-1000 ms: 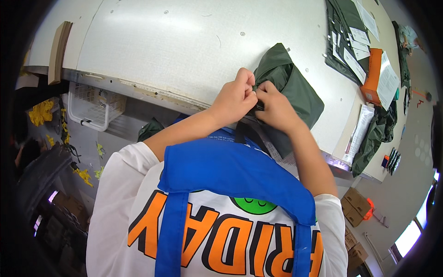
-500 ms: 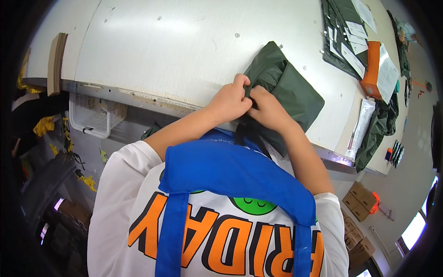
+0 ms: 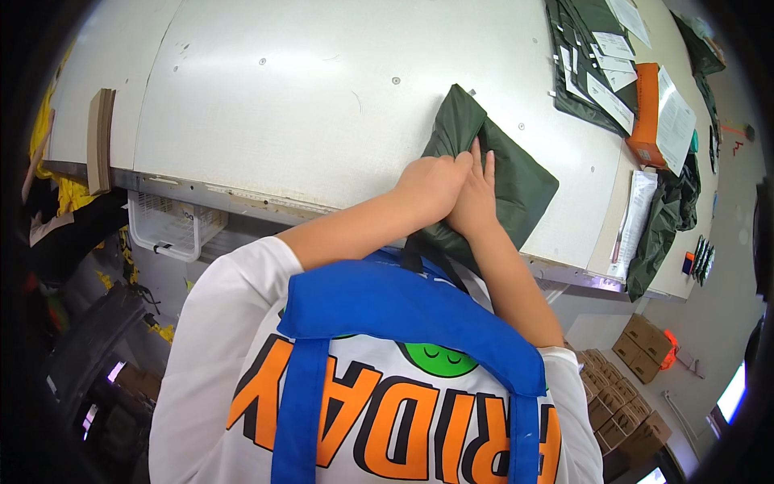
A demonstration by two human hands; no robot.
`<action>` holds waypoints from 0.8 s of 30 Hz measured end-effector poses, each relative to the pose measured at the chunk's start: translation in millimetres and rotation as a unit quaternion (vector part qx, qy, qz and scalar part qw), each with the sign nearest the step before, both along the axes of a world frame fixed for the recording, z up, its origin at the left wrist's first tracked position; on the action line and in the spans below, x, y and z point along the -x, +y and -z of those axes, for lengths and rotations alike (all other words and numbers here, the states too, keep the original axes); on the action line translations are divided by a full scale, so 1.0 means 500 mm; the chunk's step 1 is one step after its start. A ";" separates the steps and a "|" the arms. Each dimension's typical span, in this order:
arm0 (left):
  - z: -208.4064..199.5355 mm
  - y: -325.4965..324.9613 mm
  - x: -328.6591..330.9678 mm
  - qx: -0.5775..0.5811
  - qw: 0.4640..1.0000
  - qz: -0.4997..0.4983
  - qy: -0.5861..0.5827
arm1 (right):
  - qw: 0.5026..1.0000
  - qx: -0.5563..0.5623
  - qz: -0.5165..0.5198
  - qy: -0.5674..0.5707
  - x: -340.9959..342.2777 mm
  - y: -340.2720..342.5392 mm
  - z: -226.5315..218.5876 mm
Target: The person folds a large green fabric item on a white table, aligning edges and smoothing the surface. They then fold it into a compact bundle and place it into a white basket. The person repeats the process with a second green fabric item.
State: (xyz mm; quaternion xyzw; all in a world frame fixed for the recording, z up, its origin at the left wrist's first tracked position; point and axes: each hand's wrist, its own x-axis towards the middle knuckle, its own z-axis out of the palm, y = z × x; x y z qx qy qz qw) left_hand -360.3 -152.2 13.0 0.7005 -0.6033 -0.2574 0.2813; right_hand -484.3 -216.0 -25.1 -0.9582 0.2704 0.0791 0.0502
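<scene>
A dark green folded piece of shiny fabric, perhaps a bag or pouch [image 3: 520, 185], lies at the front of the white table, its near part hanging over the edge toward me. My left hand [image 3: 434, 185] is closed, its fingers gripping a fold near the middle of the fabric. Right beside it, touching it, my right hand [image 3: 474, 198] rests on the green fabric with fingers stretched out along the fold. Its thumb is hidden behind the left hand.
On the white table [image 3: 282, 121], a stack of dark green flat packs with white papers [image 3: 597, 81] sits at the far right. Near it are an orange box [image 3: 645, 113] and crumpled green fabric [image 3: 651, 242]. Brown cardboard strips [image 3: 100, 141] stand at left; a white basket [image 3: 169, 226] hangs below.
My left hand has moved right, up against the right hand. The right hand's fingers have gone from curled to stretched out, and the fabric's opened fold now lies flatter.
</scene>
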 end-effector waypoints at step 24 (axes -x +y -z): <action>0.032 -0.023 -0.029 -0.124 0.990 -0.003 -0.067 | 0.922 -0.185 -0.041 -0.337 0.032 0.122 -0.069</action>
